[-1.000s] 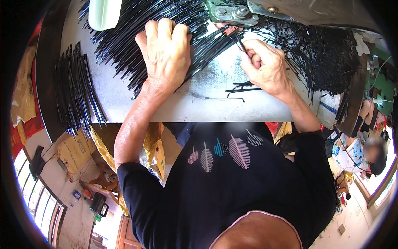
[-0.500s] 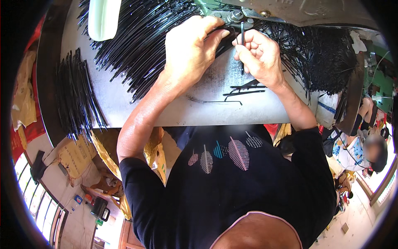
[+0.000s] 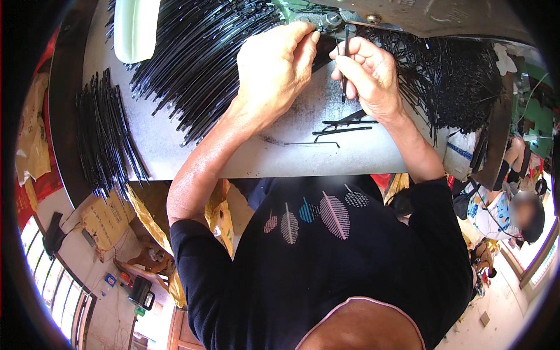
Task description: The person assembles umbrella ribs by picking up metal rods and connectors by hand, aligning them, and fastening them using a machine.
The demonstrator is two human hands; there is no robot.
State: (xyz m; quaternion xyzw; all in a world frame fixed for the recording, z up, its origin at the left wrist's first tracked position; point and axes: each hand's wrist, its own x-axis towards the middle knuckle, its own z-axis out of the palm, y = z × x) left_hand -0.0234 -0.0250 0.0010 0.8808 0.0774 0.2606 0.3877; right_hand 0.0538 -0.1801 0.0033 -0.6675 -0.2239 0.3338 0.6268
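My right hand (image 3: 376,79) pinches a slim black eyeglass temple (image 3: 347,39), held nearly upright in front of a metal machine fitting (image 3: 330,22). My left hand (image 3: 271,73) is closed, thumb and forefinger brought together just left of that fitting; what lies between them, if anything, I cannot make out. Under and left of this hand, many glossy black temples (image 3: 192,64) lie side by side in a broad slanting layer. A few loose temples (image 3: 344,129) with bent ends rest on the grey metal table (image 3: 245,163) below my right hand.
A pale green trough (image 3: 135,32) sits atop the temples at upper left. Another bundle (image 3: 108,134) lies at the table's left end. A tangled dark heap (image 3: 461,87) fills the right side. The machine's metal housing (image 3: 443,17) overhangs the back. Far right, another person (image 3: 493,210) is visible.
My left fingertips have moved slightly up, closer to the fitting. My right hand has shifted a little to the right and up with the upright temple. The whole view has moved slightly.
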